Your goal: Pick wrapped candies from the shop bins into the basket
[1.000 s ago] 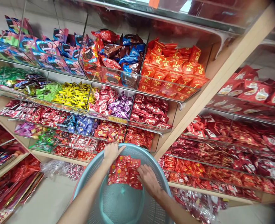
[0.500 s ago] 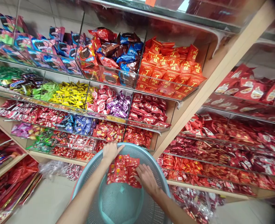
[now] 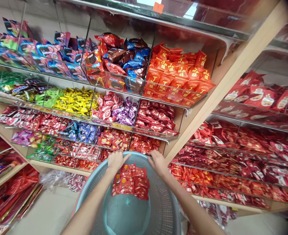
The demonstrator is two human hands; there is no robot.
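Gripping, both at the far rim of one blue-green perforated basket [image 3: 161,209]: left hand [image 3: 116,160], clamped on the rim, thumb extended along it toward the right; right hand [image 3: 158,164], fingers bent over the rim a short way along, thumb nearer the inside. Contents: red packets [image 3: 130,182], bunched in the basket's far part, below and between the hands, touched by neither. Edges: far rim close to the lower shelf edge [image 3: 68,169]; wooden upright [image 3: 204,112] rising beyond the right hand. Open room: near part of the basket's bottom; tiled floor [image 3: 53,204] at left.
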